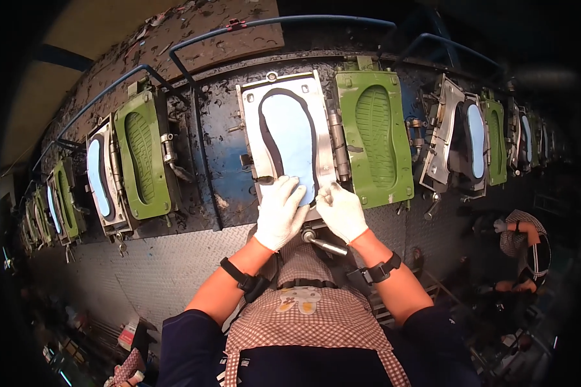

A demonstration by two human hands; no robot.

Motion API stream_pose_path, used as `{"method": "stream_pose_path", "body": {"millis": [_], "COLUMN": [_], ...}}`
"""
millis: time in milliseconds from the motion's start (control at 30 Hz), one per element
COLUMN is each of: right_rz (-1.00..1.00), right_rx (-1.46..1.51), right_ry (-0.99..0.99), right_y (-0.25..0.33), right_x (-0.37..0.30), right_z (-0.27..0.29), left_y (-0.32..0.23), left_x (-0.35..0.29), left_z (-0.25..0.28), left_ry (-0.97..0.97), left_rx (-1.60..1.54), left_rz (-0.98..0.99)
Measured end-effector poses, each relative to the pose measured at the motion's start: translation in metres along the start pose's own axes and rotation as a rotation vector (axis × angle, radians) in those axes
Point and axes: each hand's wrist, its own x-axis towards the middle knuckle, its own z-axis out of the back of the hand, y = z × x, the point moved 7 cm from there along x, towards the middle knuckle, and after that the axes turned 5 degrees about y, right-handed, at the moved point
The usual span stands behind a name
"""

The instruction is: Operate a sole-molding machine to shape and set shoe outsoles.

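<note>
In front of me lies an opened shoe-sole mould with a silver metal plate [324, 147] and a hinged green half [400, 164] on its right. A light-blue sole-shaped sheet [287, 129] rests in the silver plate's cavity, with a dark rim around it. My left hand [279, 211], in a white glove, lies on the heel end of the sheet with its fingers stretched out. Beside it, my right hand [341, 211], gloved too, has its fingers pinched together at the plate's lower right corner. What they grip is hidden.
Similar opened moulds stand in a row on both sides, among them a green half [142, 155] at left and a silver plate [442, 138] at right. A metal handle [326, 242] projects toward me. Blue rails [281, 20] run behind. Another person [526, 245] is at far right.
</note>
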Motion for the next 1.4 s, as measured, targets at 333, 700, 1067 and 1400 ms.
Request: {"method": "stream_pose_path", "body": {"millis": [333, 700, 1067, 1400], "right_rz": [-0.089, -0.895, -0.686, 0.007], "right_rx": [-0.065, -0.311, -0.177, -0.915], "right_ry": [0.092, 0.457, 0.202, -0.408], "right_y": [-0.02, -0.238, -0.262, -0.216], "right_x": [-0.041, -0.229, -0.205, -0.017], "right_z": [0.012, 0.07, 0.158, 0.343], "left_y": [0.019, 0.056, 0.063, 0.063], "left_x": [0.087, 0.175, 0.18, 0.186], "left_z": [0.024, 0.014, 0.001, 0.008], "left_ry": [0.023, -0.013, 0.069, 0.094], "left_rx": [0.162, 0.466, 0.516, 0.259], "left_rz": [0.101, 0.236, 0.261, 0.563]}}
